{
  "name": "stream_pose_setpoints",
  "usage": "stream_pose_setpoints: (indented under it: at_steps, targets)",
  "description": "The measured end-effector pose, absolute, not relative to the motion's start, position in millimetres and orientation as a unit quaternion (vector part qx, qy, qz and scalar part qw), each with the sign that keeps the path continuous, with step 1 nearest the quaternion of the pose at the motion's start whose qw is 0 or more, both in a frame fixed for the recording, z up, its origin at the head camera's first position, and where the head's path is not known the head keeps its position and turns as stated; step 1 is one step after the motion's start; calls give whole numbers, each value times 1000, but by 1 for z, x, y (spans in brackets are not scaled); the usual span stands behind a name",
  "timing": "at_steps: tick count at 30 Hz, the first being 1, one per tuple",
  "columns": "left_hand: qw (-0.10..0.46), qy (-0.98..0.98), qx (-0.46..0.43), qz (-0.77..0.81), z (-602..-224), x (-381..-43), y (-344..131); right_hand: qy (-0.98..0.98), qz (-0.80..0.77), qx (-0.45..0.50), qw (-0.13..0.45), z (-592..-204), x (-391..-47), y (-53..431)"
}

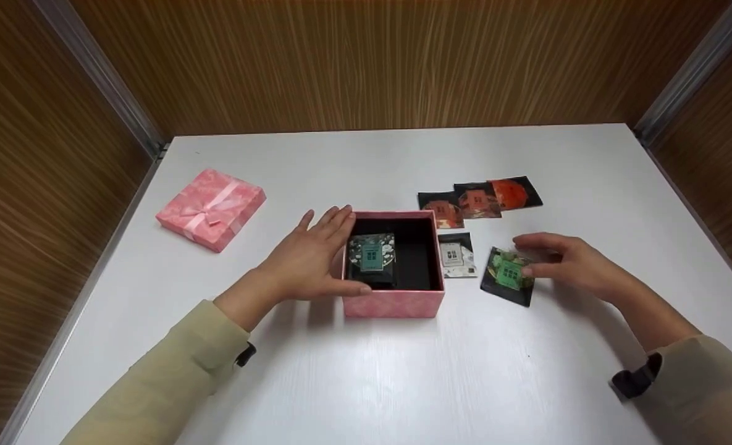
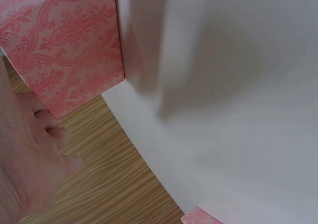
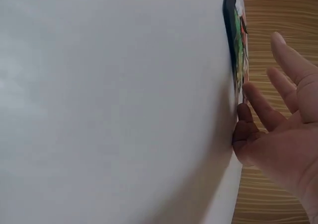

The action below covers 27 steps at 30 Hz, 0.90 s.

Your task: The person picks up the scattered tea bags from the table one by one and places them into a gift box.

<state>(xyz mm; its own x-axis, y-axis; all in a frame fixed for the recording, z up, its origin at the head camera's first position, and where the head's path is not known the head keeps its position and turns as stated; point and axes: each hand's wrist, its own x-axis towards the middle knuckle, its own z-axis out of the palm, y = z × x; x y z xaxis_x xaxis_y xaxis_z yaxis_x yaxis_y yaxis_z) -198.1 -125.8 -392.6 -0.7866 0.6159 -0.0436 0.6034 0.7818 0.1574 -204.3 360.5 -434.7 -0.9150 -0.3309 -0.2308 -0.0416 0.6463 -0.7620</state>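
A pink open-topped box (image 1: 393, 304) with a black inside stands at mid-table. A flat dark packet with a teal label (image 1: 372, 256) lies in its left part. My left hand (image 1: 307, 262) rests along the box's left side, fingers at the back corner and thumb on the front rim. The patterned box wall (image 2: 64, 45) fills the upper left of the left wrist view. To the right, a black packet with a green label (image 1: 506, 276) lies tilted on the table. My right hand (image 1: 579, 266) is at its right edge, thumb over it, fingers spread.
A white-label packet (image 1: 458, 254) lies against the box's right side. Behind it, several orange-red packets (image 1: 478, 199) overlap in a row. The pink lid with a bow (image 1: 211, 210) sits at the back left. Wood-grain panels (image 1: 366, 62) enclose the white table (image 1: 366, 383).
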Motion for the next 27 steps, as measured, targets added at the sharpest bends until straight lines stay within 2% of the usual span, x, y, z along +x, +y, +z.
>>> stream_pose_setpoints:
  at_steps: [11, 27]
  targets:
    - [52, 943, 321, 66, -393, -198, -125, 870, -429, -112, 214, -449, -201, 363]
    - [49, 942, 324, 71, -393, -197, -125, 885, -393, -143, 205, -452, -200, 358]
